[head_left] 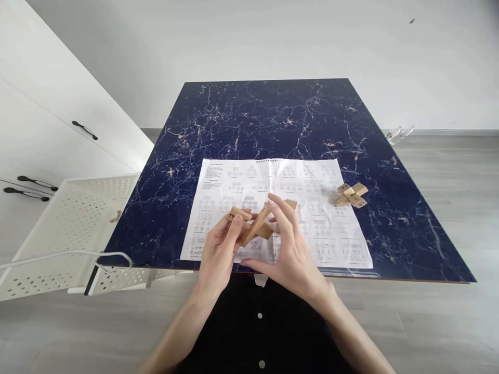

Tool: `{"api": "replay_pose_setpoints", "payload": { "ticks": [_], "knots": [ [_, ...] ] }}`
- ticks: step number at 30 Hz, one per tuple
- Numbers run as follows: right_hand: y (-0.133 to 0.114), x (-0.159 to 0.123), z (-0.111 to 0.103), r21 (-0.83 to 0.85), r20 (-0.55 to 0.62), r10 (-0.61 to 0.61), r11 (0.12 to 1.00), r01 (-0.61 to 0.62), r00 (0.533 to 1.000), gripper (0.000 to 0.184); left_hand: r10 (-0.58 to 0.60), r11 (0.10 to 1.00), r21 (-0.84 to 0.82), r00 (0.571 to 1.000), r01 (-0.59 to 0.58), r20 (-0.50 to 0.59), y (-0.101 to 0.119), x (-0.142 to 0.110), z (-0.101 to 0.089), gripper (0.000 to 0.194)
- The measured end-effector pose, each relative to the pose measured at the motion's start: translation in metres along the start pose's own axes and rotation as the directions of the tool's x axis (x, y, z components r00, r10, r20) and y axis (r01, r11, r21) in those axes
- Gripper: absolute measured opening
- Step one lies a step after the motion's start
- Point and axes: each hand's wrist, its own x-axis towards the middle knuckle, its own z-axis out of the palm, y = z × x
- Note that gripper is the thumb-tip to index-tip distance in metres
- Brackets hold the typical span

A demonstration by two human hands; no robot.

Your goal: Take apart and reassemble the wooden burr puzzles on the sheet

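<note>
Over the printed sheet, my left hand (222, 249) is closed on several light wooden puzzle pieces (255, 227), with the thumb pressed on a block that bears a dark number. The pieces cross each other, and one long stick slants up toward the right; fingers hide part of them. My right hand (290, 244) curves around the right side of these pieces. Its thumb is stretched well apart from its fingers, and the index fingertip is by the stick's upper end; whether it touches is unclear. On the right, an assembled wooden cross-shaped puzzle (352, 194) with numbers sits at the sheet's edge.
A creased white instruction sheet (234, 176) with small diagrams lies on the dark blue marble-patterned table (257, 119). To the left stands a white perforated basket (47, 244) with a small wooden piece (116, 216) in it. White cabinets (50, 93) with black handles are beyond.
</note>
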Motion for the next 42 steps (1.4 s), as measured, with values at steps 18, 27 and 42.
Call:
{"api": "replay_pose_setpoints", "payload": {
  "ticks": [18,27,42],
  "knots": [
    [0.003,0.0,0.002,-0.202,-0.189,-0.143,0.974,0.104,0.972,0.087,0.124,0.99,-0.047,0.984,-0.131,-0.127,0.004,-0.002,0.005,0.035],
    [0.035,-0.018,-0.047,-0.222,-0.085,0.143,0.962,-0.159,0.986,0.089,0.349,0.885,0.367,0.93,-0.285,-0.119,0.044,0.015,-0.025,0.034],
    [0.062,-0.009,-0.08,-0.399,0.189,0.328,0.887,-0.233,0.926,0.081,0.221,0.61,0.721,0.944,-0.329,0.244,0.014,0.064,0.011,0.049]
  ]
}}
